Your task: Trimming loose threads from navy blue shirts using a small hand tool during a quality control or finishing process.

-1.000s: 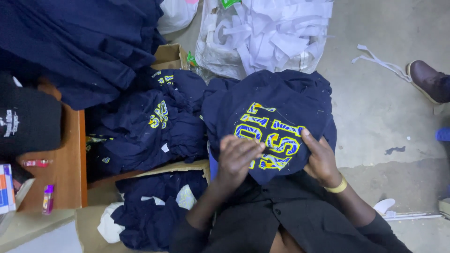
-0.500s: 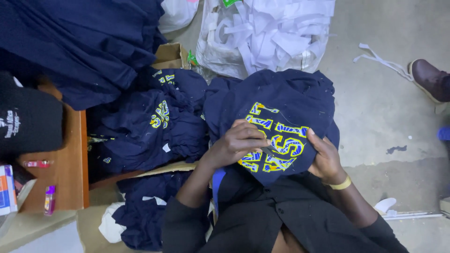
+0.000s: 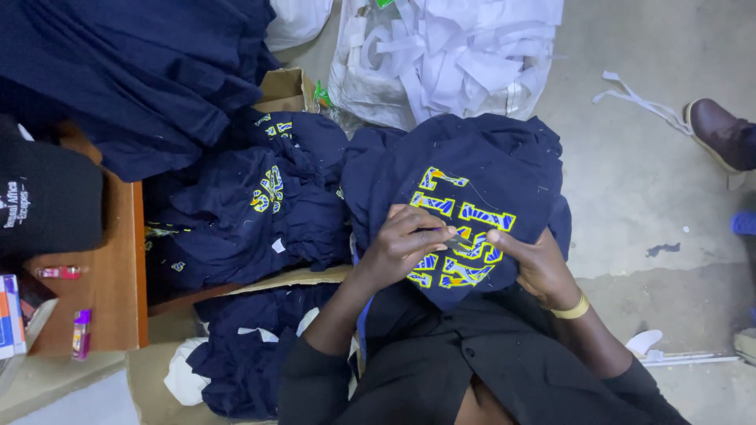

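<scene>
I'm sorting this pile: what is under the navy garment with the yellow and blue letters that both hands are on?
The navy garment drapes over the person's lap and black clothing; left hand and right hand rest on top. Anything else beneath is covered.

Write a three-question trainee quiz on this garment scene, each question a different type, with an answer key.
1. True or false: the left hand and right hand both rest on the navy garment with yellow and blue lettering.
2. Multiple choice: what lies beyond that garment, at the top of the view? A) a clear bag of white strips B) a red bucket C) a folded ladder
3. Fill in: the right wrist wears a yellow ____.

Key: 1 true; 2 A; 3 band.
</scene>
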